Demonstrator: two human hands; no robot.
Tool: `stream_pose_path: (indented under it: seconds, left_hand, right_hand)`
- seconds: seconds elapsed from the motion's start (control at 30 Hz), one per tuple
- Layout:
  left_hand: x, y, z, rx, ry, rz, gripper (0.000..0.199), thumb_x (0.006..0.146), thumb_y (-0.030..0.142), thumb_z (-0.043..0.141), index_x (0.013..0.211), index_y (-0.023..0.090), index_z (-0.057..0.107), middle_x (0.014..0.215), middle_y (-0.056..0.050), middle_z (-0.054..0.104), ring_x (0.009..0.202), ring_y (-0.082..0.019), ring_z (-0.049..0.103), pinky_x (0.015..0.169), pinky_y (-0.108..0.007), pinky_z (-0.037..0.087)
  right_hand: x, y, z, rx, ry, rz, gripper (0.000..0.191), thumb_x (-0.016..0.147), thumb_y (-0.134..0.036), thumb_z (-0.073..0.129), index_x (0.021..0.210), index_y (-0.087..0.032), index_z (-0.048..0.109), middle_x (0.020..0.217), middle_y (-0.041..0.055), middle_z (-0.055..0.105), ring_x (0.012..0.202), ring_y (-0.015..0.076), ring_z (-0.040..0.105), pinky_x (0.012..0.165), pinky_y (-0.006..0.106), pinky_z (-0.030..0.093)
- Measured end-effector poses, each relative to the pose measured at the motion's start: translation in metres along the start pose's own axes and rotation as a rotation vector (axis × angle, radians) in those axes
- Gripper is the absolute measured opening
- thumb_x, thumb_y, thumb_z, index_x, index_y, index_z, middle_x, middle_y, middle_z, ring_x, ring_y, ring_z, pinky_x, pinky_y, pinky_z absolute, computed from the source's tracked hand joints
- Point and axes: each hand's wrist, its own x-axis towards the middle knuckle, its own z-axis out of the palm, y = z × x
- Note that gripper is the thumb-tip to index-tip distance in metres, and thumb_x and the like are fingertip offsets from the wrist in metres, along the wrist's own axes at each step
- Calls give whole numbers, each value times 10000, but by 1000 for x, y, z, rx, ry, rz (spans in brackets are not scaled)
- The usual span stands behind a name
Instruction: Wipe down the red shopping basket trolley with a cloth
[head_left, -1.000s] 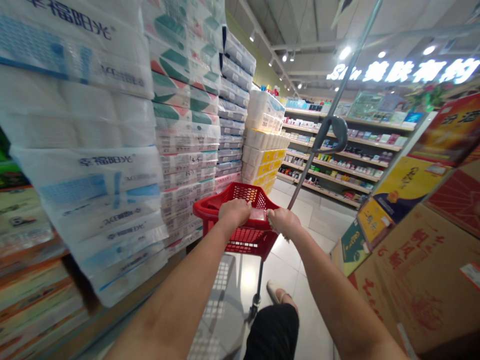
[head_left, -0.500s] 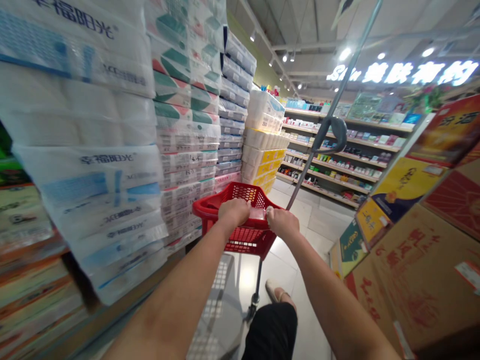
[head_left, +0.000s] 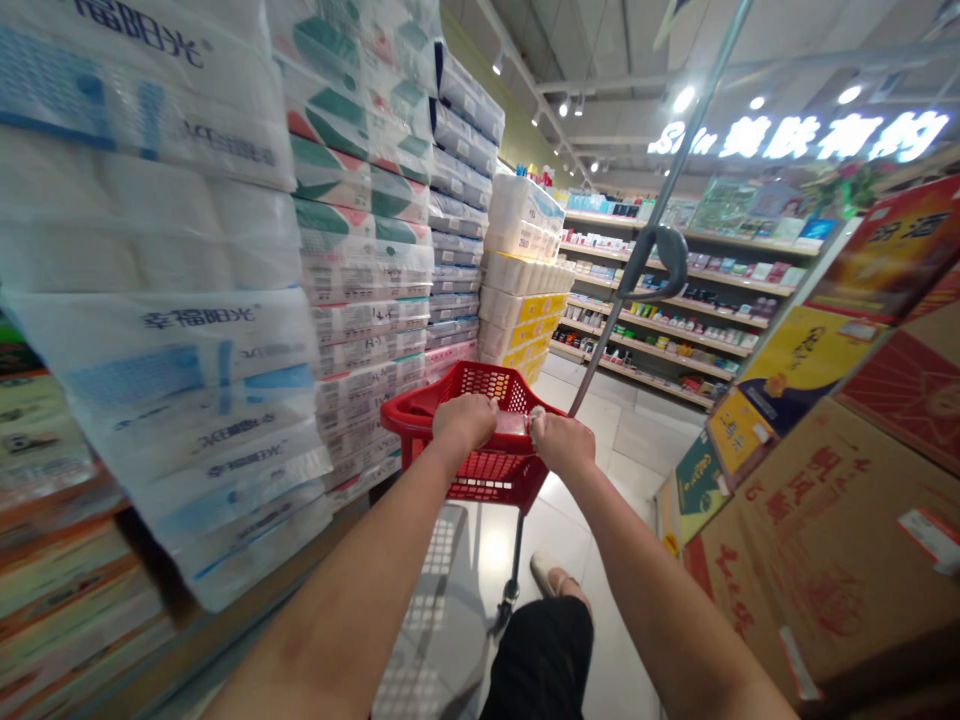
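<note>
A red plastic shopping cart (head_left: pixel 491 475) with a perforated basket stands in front of me. My left hand (head_left: pixel 466 422) is closed round the left part of its handle bar. My right hand (head_left: pixel 562 440) is wrapped round the right part, with something small and whitish at its thumb side. Between the two hands a pale label (head_left: pixel 512 424) shows on the bar. A metal pole (head_left: pixel 600 345) with a grey looped grip (head_left: pixel 662 265) rises behind my right hand. The inside of the basket is mostly hidden by the rim and my hands.
Tall stacks of wrapped tissue packs (head_left: pixel 195 380) line the left side. Cardboard cartons (head_left: pixel 832 530) and yellow boxes (head_left: pixel 795 370) are piled at the right. Shelves of small goods (head_left: pixel 675 310) stand ahead, beyond the tiled floor (head_left: pixel 622 460). My foot (head_left: pixel 551 577) shows below the cart.
The tissue stacks and the far shelves have shifted slightly left in view. Both hands have kept their hold on the cart's handle.
</note>
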Motion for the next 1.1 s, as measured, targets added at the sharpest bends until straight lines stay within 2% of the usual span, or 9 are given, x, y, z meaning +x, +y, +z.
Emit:
stream_pose_path:
  seconds: [0.23,0.3,0.43,0.5,0.67,0.73,0.8,0.97,1.1]
  left_hand:
    - [-3,1,-4,-8,-34,-12,544,936,445,231,1066,210,705,1115,-114,704,1050,-261,647,889,-370,498]
    - [-3,1,-5,-8,-41,-7,549,937,445,225,1065,210,705,1120,-112,703,1054,-259,645,890,-364,497]
    - [0,5,-2,-5,-38,4,548,935,453,230,1068,207,701,1120,-113,703,1051,-260,645,893,-375,496]
    - [0,8,0,-10,-35,0,541,933,457,241,1063,206,702,1108,-113,706,1041,-260,649,887,-378,499]
    - [0,11,1,-14,-8,7,535,933,440,249,1045,189,707,1100,-119,708,1040,-259,650,876,-372,505]
    - [0,9,0,-13,-21,5,528,932,443,252,1045,202,708,1098,-112,710,1034,-256,653,872,-367,506]
    - [0,7,-2,-10,-33,8,525,930,447,252,1048,215,708,1098,-107,711,1033,-258,653,870,-366,506]
    - [3,9,-1,-7,-31,13,540,928,461,244,1051,213,708,1093,-114,710,1033,-270,653,869,-382,508]
    - [4,11,2,-17,-10,11,532,925,464,256,1025,213,713,1079,-114,715,1042,-270,650,870,-379,506]
  right_hand:
    - [-31,11,36,127,515,-161,404,973,-317,297,1008,-142,659,1000,138,676,1004,237,573,926,373,376]
    - [-23,14,30,85,393,-139,423,979,-331,289,917,-155,668,889,114,681,889,219,596,856,344,401]
    - [10,22,-1,-26,-109,-130,424,981,-401,323,827,-202,664,810,67,685,737,183,610,701,281,405]
    - [14,27,-5,-29,-156,-143,422,984,-402,323,823,-208,661,822,63,687,732,181,611,694,281,406]
    - [-20,37,33,120,457,-213,382,991,-321,308,964,-162,655,951,104,677,947,218,585,903,361,394]
    - [-27,41,43,178,571,-291,360,982,-302,325,1026,-152,649,1041,117,667,1027,230,560,943,376,376]
    - [-21,46,38,179,473,-299,384,987,-318,315,962,-161,664,973,103,679,942,212,582,884,341,396]
    - [19,59,1,95,-98,-176,499,1001,-406,272,768,-205,665,730,47,664,659,156,574,610,258,350]
    - [13,59,5,159,5,-217,487,1009,-402,264,800,-196,653,801,55,678,743,162,591,695,268,387]
